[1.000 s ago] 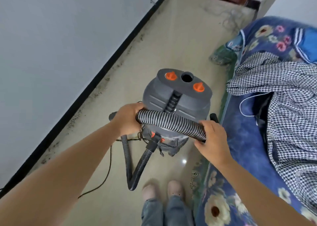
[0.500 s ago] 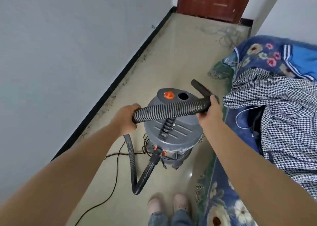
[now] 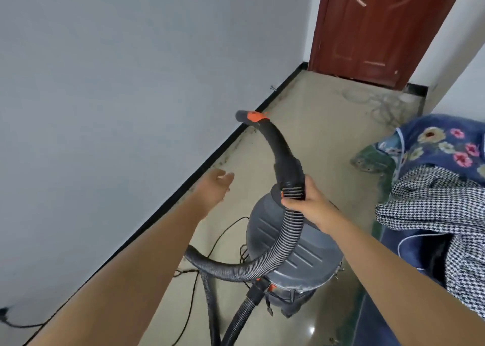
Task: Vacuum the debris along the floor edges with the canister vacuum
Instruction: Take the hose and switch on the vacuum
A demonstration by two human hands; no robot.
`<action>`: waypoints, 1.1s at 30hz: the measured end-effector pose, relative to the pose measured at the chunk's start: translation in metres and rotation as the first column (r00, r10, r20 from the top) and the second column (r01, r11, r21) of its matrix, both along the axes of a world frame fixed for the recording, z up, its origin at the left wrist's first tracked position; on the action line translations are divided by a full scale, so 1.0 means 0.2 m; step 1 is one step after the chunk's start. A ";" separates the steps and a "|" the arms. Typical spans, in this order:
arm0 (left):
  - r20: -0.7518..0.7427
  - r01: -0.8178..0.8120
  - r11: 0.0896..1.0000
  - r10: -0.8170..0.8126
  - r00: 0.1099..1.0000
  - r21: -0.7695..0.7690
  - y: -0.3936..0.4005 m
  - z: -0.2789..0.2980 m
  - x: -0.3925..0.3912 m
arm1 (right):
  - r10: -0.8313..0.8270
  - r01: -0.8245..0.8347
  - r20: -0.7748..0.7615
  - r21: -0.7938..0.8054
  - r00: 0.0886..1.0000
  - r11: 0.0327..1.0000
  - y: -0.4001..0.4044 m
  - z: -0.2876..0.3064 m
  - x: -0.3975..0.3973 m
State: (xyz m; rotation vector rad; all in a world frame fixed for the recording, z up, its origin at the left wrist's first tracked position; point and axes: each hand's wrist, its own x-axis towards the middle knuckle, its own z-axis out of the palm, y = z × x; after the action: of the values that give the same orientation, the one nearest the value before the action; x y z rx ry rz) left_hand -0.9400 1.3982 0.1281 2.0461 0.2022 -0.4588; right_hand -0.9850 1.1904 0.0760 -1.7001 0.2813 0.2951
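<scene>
A grey canister vacuum [image 3: 291, 248] stands on the beige floor in front of me. Its ribbed hose [image 3: 265, 263] loops from the canister's base up to a curved black handle tube [image 3: 275, 140] with an orange tip, which points toward the left wall. My right hand [image 3: 307, 201] grips the hose at the ribbed collar just below that tube, above the canister. My left hand [image 3: 215, 185] hovers to the left with fingers relaxed, holding nothing. Dark debris [image 3: 223, 159] lies along the black baseboard [image 3: 199, 169].
A bed [image 3: 430, 146] with a blue floral cover and a houndstooth cloth [image 3: 433, 206] lines the right side. A dark red door [image 3: 380, 30] closes the far end. A black power cord [image 3: 191, 301] trails across the floor on the left. Scuff marks [image 3: 378, 101] near the door.
My left hand has let go of the hose and moved left. My right hand has swung the handle tube up so its tip points toward the wall. The view has tilted upward.
</scene>
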 end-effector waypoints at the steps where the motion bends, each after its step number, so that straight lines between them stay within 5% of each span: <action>1: -0.022 -0.090 0.990 0.088 0.996 -0.110 -0.01 0.03 0.03 | 0.127 -0.126 0.021 -0.075 0.992 0.989 0.03 0.02 0.00; 6: -0.275 -0.566 0.716 0.494 0.825 -0.410 0.10 -0.02 0.14 | 0.580 -0.550 -0.013 -0.333 0.815 0.766 0.19 -0.01 0.03; 8: -0.356 -0.679 0.647 0.579 0.733 -0.346 0.15 -0.12 0.16 | 0.634 -0.611 -0.066 -0.361 0.771 0.705 0.25 -0.06 0.06; 11: -0.373 -0.700 0.682 0.605 0.703 -0.212 0.17 -0.25 0.17 | 0.655 -0.662 -0.164 -0.367 0.738 0.654 0.32 -0.14 0.11; 15: -0.294 -0.598 0.792 0.547 0.784 -0.121 0.11 -0.43 0.26 | 0.615 -0.704 -0.349 -0.431 0.707 0.565 0.26 -0.30 0.17; 18: -0.229 -0.480 0.867 0.443 0.867 -0.137 0.02 -0.55 0.32 | 0.455 -0.638 -0.447 -0.540 0.770 0.549 0.09 -0.44 0.24; 26: -0.219 -0.086 0.991 0.061 0.974 -0.105 -0.41 -0.73 0.44 | 0.086 -0.372 -0.366 -0.858 0.927 0.356 -0.45 -0.78 0.29; 33: -0.230 0.110 0.993 -0.114 0.966 -0.032 -0.63 -0.95 0.45 | 0.453 -0.623 -0.488 -0.751 0.746 0.217 -0.75 -0.88 0.36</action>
State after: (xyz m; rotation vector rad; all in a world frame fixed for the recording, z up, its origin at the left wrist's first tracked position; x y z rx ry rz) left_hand -0.8507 1.2718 -0.0629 1.9897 0.2219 -0.7690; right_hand -0.9125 1.0406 -0.0990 -2.8706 -0.1304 0.9713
